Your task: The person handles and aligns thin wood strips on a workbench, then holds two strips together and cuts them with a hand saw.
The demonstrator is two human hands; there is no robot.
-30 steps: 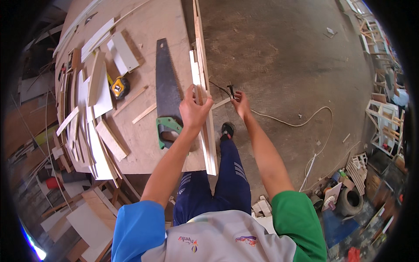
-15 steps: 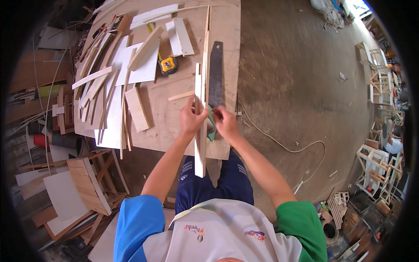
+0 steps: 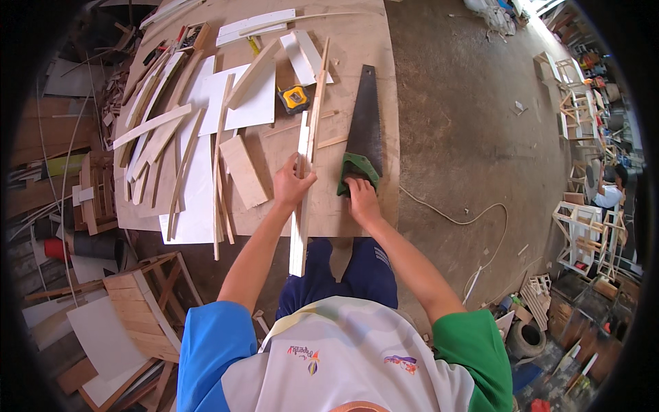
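Note:
My left hand (image 3: 291,184) is closed around narrow pale wood strips (image 3: 299,237) standing lengthwise, their near ends jutting past the front edge of the wooden table (image 3: 268,223). To the right, a handsaw (image 3: 366,113) with a dark blade and green handle lies on the tabletop, blade pointing away from me. The fingers of my right hand (image 3: 362,200) are curled into the handle's opening, gripping it. A yellow and black tape measure (image 3: 294,99) sits beyond my left hand, and a short board (image 3: 244,172) lies to its left.
Loose strips (image 3: 161,127) and white panels (image 3: 250,103) cover the table's left side. A wooden frame piece (image 3: 141,305) stands on the floor at lower left. A pale cable (image 3: 473,218) crosses the floor to the right. Far right, a person (image 3: 609,189) is near wooden frames (image 3: 583,233).
The handsaw has come into fuller view, its blade lying flatter and its handle turned, with my right fingers now in the handle. The strips in my left hand have tilted and shifted left.

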